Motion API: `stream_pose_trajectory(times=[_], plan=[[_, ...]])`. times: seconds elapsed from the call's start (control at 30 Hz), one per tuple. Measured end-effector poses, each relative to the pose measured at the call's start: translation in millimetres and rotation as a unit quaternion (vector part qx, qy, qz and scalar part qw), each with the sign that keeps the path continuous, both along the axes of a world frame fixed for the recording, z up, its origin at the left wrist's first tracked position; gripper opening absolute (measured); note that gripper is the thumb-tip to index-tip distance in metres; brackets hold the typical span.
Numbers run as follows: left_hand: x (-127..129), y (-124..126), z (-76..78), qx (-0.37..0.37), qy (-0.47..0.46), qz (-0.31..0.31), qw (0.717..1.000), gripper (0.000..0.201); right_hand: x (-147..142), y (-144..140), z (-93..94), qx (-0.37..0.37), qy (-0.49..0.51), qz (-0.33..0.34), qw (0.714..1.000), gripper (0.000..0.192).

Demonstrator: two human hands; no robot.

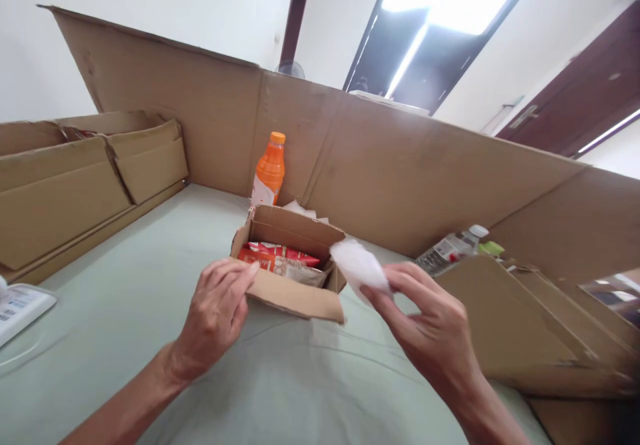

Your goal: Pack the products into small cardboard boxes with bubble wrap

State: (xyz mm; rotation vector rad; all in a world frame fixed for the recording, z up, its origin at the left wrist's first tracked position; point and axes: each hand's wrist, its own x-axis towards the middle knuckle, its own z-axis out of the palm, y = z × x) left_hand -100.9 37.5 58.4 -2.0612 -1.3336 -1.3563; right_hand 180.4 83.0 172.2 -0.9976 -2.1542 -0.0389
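In the middle stands a small open cardboard box (295, 296) with its front flap folded toward me. Inside it lie red and orange packets (280, 256) and a pale, clear-looking packet (306, 274). My left hand (217, 305) is closed on the left end of the front flap. Between the thumb and fingers of my right hand (425, 312) is a soft white piece (359, 266), blurred, perhaps folded tissue or foam. It hovers over the box's right side.
An orange drink bottle (271, 168) stands behind the box, near white scraps (300, 210). Larger cardboard boxes sit at left (60, 192) and right (520, 325). A clear bottle (453, 250) leans at the right. A white device (23, 310) lies at the left edge. Tall cardboard (400, 172) walls the back.
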Motion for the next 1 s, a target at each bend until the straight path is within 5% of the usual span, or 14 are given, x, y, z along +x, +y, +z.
stream_pose_trajectory(times=[0.1,0.3,0.47,0.6,0.83,1.0], plan=[[2.2,-5.1,-12.9,0.011,-0.014,-0.002,1.0,0.073,-43.3,46.7,8.7,-0.018,-0.166,0.019,0.986,0.017],[-1.9,-3.2,-8.2,0.008,-0.039,-0.029,0.999,0.07,-116.0,100.3,-0.8,-0.08,-0.459,0.029,0.884,0.017],[-3.3,-5.6,-9.4,-0.007,-0.045,-0.043,0.998,0.068,-107.5,96.4,-0.7,-0.156,-0.392,0.084,0.903,0.013],[-1.9,-4.7,-8.8,-0.001,-0.064,-0.043,0.997,0.072,-105.0,84.5,4.4,-0.215,-0.423,0.114,0.873,0.011],[-2.1,-5.6,-9.4,-0.013,-0.06,-0.034,0.998,0.071,-112.4,80.2,48.3,-0.149,-0.406,0.041,0.901,0.015],[1.2,-5.7,-6.7,-0.01,-0.073,-0.022,0.997,0.067,-127.2,78.7,18.5,-0.235,-0.512,0.083,0.822,0.018]])
